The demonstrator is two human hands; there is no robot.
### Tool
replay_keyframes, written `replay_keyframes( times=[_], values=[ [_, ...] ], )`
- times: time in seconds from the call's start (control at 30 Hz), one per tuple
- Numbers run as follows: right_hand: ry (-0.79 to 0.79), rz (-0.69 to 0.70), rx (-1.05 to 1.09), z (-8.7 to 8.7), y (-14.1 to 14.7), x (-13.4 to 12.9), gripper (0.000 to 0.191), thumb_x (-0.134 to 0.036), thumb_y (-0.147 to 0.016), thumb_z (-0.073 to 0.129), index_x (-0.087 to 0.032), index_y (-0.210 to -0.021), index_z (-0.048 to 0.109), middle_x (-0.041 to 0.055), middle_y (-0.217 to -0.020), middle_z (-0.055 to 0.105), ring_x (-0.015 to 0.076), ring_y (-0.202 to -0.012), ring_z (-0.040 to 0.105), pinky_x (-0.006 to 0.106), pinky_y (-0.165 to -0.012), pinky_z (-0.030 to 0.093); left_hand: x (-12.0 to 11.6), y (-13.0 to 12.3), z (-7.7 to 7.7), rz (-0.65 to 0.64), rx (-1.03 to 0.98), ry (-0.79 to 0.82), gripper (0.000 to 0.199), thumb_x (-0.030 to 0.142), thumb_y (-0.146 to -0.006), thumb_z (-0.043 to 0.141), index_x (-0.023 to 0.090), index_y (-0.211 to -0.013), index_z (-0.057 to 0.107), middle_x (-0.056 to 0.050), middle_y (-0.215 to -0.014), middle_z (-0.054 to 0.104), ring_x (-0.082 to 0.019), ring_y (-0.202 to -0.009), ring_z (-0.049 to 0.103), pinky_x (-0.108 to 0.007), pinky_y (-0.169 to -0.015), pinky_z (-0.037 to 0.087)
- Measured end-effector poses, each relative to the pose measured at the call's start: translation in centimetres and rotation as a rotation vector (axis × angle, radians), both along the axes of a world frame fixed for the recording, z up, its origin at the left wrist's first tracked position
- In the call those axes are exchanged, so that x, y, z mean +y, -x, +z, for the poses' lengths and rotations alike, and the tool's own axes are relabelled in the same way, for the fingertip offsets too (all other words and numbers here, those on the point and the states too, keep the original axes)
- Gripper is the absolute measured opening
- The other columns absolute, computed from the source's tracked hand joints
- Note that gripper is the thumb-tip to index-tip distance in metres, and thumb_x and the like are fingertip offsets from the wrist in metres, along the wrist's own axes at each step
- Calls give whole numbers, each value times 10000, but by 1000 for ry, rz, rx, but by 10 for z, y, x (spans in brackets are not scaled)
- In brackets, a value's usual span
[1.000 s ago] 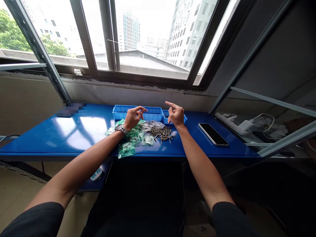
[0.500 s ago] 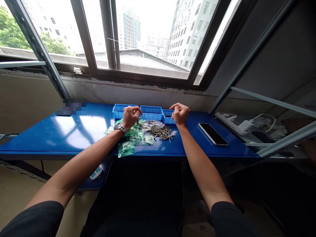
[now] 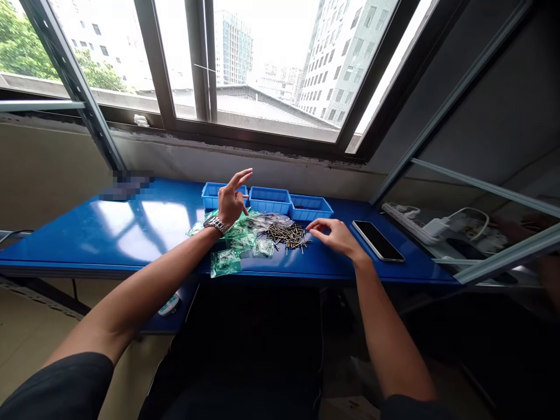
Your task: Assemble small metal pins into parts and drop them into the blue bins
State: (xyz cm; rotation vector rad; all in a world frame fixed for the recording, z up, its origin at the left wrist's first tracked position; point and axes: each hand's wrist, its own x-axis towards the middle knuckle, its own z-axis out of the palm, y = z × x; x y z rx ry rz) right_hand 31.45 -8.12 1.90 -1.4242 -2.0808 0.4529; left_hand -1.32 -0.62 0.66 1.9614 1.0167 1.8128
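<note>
My left hand (image 3: 231,201), with a metal watch on its wrist, hovers in front of the left blue bin (image 3: 212,202). Its fingers are spread, and nothing shows between them. Beneath it lie several green plastic packets (image 3: 226,262) with small parts inside. My right hand (image 3: 336,236) is low over the table, its fingertips at the right edge of a pile of thin black-and-gold metal pieces (image 3: 286,234) that look like screws or pins. Thumb and forefinger are slightly apart there. Clear plastic bags (image 3: 269,220) lie behind the pile.
A middle blue bin (image 3: 269,205) and a right blue bin (image 3: 312,213), with dark small parts in it, line the back of the blue table (image 3: 149,254). On the right lie a phone (image 3: 377,240) and a power strip (image 3: 413,221). Metal shelf posts flank the table.
My right hand has come down from near the right bin to the edge of the metal pile, and its fist has loosened. My left hand's fingers have spread and lifted.
</note>
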Motion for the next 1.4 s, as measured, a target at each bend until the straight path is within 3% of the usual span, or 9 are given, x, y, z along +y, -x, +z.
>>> replay_keyframes(
  times=[0.13,0.23,0.4,0.63,0.77,0.9,1.03,1.23,1.4],
  values=[
    [106,35,-66,-5,-7,-13,229,-382,-868,686,-238,-1000,807,56,-902,748,219,-809,671,322,-690,507,2,0,-3,-32,-16,39,367,39,-844,431,177,-1027,718,-58,-1035,783,-115,-656,743,-213,-564,607],
    [119,46,-74,-8,-6,-16,212,-355,-865,689,-252,-1009,806,53,-954,753,212,-832,672,319,-707,517,4,0,-6,-11,-32,43,290,64,-836,408,161,-733,661,-27,-687,712,-91,-541,692,-140,-401,475],
    [92,62,-78,-11,-2,-13,173,-357,-864,687,-239,-931,795,50,-911,746,202,-795,657,317,-702,521,3,-1,-6,-17,-32,31,266,83,-814,435,169,-642,618,7,-558,633,-36,-358,547,-124,-315,303],
    [124,72,-109,1,-7,-9,128,-317,-847,661,-221,-841,746,58,-856,745,214,-774,670,323,-684,522,1,-3,-7,-94,79,63,262,75,-784,438,176,-637,629,12,-539,611,-63,-337,527,-171,-333,292],
    [65,86,-124,16,0,4,119,-296,-824,653,-215,-827,741,57,-836,740,205,-745,672,315,-658,513,4,-2,-9,-72,155,40,261,70,-783,445,180,-649,640,12,-544,617,-76,-392,545,-189,-403,371],
    [-46,142,-73,31,26,29,114,-303,-823,667,-209,-824,732,42,-792,726,193,-730,670,310,-668,510,2,-3,-6,-36,232,-77,236,82,-826,493,182,-813,707,-22,-730,716,-130,-612,652,-254,-603,516],
    [-141,235,26,40,65,59,100,-284,-825,675,-205,-856,727,37,-788,724,179,-713,662,296,-652,511,-2,-6,0,-83,282,-152,222,146,-938,534,190,-1045,724,-58,-952,745,-169,-843,685,-310,-785,542],
    [-211,310,150,29,108,97,152,-328,-844,680,-188,-883,721,34,-765,705,166,-697,642,295,-680,533,4,-6,-1,-29,288,-122,156,293,-982,632,188,-1047,727,-52,-902,713,-154,-768,634,-285,-690,501],
    [-238,263,246,10,116,97,185,-357,-851,676,-185,-905,712,26,-755,688,157,-685,631,285,-677,535,10,-4,-6,-16,306,-89,108,278,-955,665,190,-936,726,-39,-828,702,-153,-733,616,-282,-664,481]
  ],
)
